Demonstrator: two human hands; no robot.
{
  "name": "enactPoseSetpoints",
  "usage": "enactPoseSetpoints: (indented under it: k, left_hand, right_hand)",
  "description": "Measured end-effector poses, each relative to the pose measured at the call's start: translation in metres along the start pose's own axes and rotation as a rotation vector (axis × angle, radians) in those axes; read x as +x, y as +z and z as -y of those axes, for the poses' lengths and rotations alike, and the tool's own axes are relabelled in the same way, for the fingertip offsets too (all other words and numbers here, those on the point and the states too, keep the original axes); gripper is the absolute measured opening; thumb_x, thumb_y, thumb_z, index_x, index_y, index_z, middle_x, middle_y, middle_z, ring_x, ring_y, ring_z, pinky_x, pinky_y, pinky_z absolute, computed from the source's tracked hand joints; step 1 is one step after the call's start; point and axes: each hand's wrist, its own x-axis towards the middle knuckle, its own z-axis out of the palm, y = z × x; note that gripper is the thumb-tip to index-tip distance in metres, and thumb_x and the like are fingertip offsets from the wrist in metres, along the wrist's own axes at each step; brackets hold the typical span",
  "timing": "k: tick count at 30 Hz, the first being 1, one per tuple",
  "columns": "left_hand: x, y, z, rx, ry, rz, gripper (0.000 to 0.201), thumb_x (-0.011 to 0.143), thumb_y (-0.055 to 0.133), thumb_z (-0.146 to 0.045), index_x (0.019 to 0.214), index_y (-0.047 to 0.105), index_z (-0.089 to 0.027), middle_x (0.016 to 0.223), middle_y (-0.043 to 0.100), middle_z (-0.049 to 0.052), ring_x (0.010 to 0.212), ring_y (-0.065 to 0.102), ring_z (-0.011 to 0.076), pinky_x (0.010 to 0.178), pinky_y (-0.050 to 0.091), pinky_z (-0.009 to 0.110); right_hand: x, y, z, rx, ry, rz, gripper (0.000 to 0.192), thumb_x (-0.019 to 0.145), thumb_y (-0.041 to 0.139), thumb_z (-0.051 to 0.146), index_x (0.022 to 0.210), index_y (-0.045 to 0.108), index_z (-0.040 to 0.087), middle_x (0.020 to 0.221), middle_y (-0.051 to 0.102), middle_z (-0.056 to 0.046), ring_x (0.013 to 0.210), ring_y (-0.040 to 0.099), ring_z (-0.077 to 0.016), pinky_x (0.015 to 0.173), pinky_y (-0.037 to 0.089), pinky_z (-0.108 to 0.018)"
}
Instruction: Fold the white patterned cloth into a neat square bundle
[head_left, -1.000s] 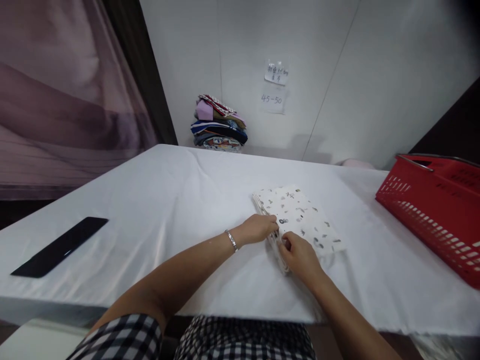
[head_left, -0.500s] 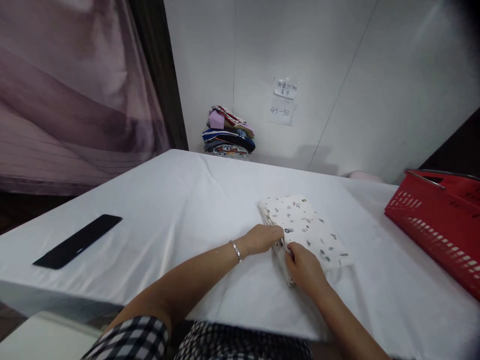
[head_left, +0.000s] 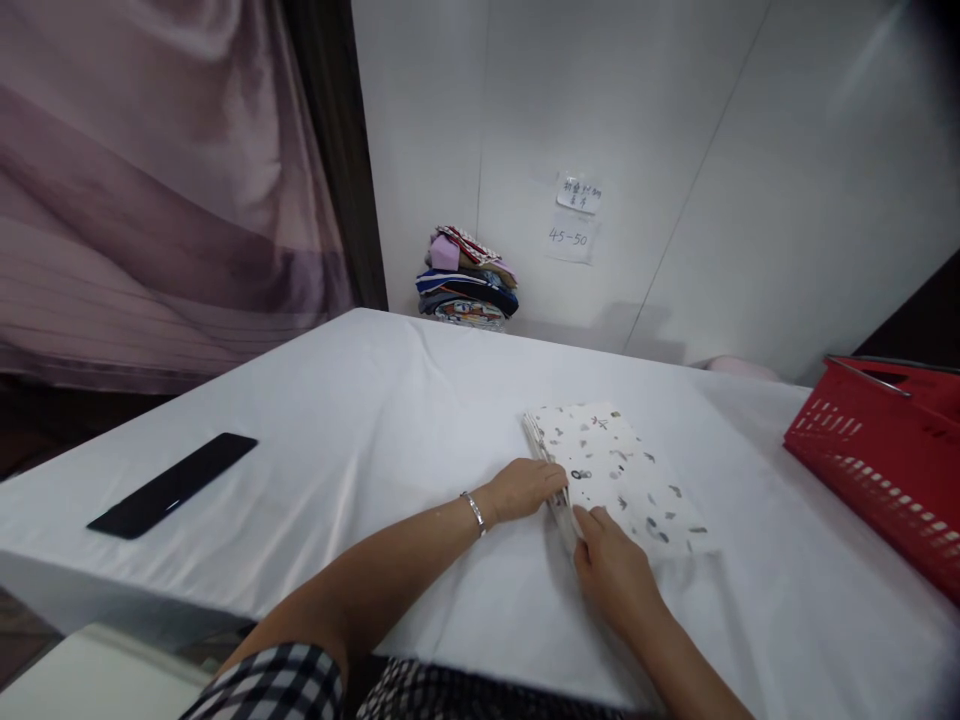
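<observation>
Paper note [head_left: 568, 240] on wall reads "45-50"; hands touch folded cloth [head_left: 622, 475].

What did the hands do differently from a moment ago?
Very little. The right hand slid a bit toward the near corner of the folded patterned cloth; the left hand kept pressing its left edge. Cloth, black slab, red basket and stack of clothes stayed put; only the camera shifted.
</observation>
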Motion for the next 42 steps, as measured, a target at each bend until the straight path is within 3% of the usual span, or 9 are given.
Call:
enactPoseSetpoints:
  k: [8, 17, 22, 26, 30, 35, 38, 42]
  left_hand:
    - [0.011, 0.001, 0.005, 0.078, -0.023, 0.027, 0.022, 0.079, 0.045, -0.005, 0.094, 0.05, -0.021, 0.092, 0.062, 0.003, 0.08, 0.057, 0.0168, 0.06, 0.04, 0.026]
    - [0.028, -0.001, 0.034, 0.209, -0.102, 0.014, 0.017, 0.085, 0.044, -0.011, 0.093, 0.053, -0.022, 0.103, 0.06, 0.001, 0.085, 0.058, 0.0154, 0.063, 0.042, 0.024]
    - [0.029, 0.001, 0.053, 0.081, -0.31, -0.049, 0.022, 0.084, 0.042, -0.013, 0.096, 0.057, -0.023, 0.104, 0.061, -0.001, 0.09, 0.058, 0.0153, 0.069, 0.045, 0.025]
    - [0.024, -0.001, 0.069, -0.188, -0.47, -0.243, 0.032, 0.078, 0.042, -0.008, 0.099, 0.06, -0.026, 0.115, 0.059, -0.004, 0.099, 0.056, 0.012, 0.083, 0.043, 0.022]
    - [0.033, -0.01, 0.082, -0.328, -0.723, -0.376, 0.023, 0.08, 0.046, -0.017, 0.094, 0.063, -0.021, 0.104, 0.061, 0.0, 0.081, 0.058, 0.0123, 0.079, 0.044, 0.024]
    - [0.055, -0.015, 0.086, -0.322, -0.841, -0.226, 0.021, 0.077, 0.057, -0.039, 0.083, 0.065, -0.02, 0.098, 0.058, 0.002, 0.077, 0.056, 0.0141, 0.072, 0.043, 0.026]
    - [0.064, -0.014, 0.088, -0.28, -0.885, -0.139, 0.016, 0.074, 0.06, -0.034, 0.08, 0.063, -0.019, 0.097, 0.057, 0.003, 0.079, 0.056, 0.0151, 0.071, 0.042, 0.026]
    - [0.069, -0.014, 0.095, -0.286, -0.864, -0.115, 0.009, 0.075, 0.059, -0.027, 0.075, 0.059, -0.018, 0.098, 0.058, 0.003, 0.086, 0.055, 0.0159, 0.076, 0.041, 0.025]
  right_hand:
    - [-0.003, 0.012, -0.013, 0.065, -0.056, 0.018, 0.04, 0.08, 0.039, 0.01, 0.117, 0.052, 0.018, 0.097, 0.06, -0.008, 0.086, 0.059, -0.0188, 0.068, 0.045, -0.026]
    - [-0.01, 0.01, -0.007, 0.061, -0.032, 0.035, 0.046, 0.079, 0.038, 0.008, 0.12, 0.053, 0.019, 0.102, 0.06, -0.009, 0.091, 0.058, -0.0191, 0.073, 0.048, -0.026]
    - [-0.013, 0.013, -0.008, 0.112, -0.088, -0.061, 0.041, 0.082, 0.038, 0.013, 0.12, 0.054, 0.019, 0.103, 0.06, -0.01, 0.09, 0.058, -0.0188, 0.072, 0.05, -0.026]
    - [-0.015, 0.018, -0.01, 0.155, -0.13, -0.158, 0.036, 0.085, 0.039, 0.018, 0.116, 0.056, 0.02, 0.101, 0.06, -0.009, 0.088, 0.059, -0.0184, 0.072, 0.052, -0.026]
    - [-0.015, 0.018, -0.009, 0.167, -0.151, -0.187, 0.033, 0.086, 0.04, 0.021, 0.114, 0.056, 0.021, 0.099, 0.06, -0.008, 0.085, 0.06, -0.018, 0.069, 0.053, -0.027]
    - [-0.015, 0.019, -0.009, 0.168, -0.159, -0.222, 0.031, 0.086, 0.042, 0.022, 0.114, 0.055, 0.023, 0.099, 0.06, -0.006, 0.084, 0.06, -0.0173, 0.068, 0.053, -0.026]
    - [-0.015, 0.021, -0.009, 0.17, -0.181, -0.251, 0.033, 0.084, 0.044, 0.022, 0.116, 0.053, 0.023, 0.1, 0.06, -0.006, 0.084, 0.06, -0.0174, 0.068, 0.053, -0.025]
    - [-0.016, 0.024, -0.011, 0.151, -0.219, -0.29, 0.035, 0.083, 0.046, 0.021, 0.116, 0.054, 0.021, 0.103, 0.06, -0.008, 0.086, 0.059, -0.0188, 0.071, 0.053, -0.027]
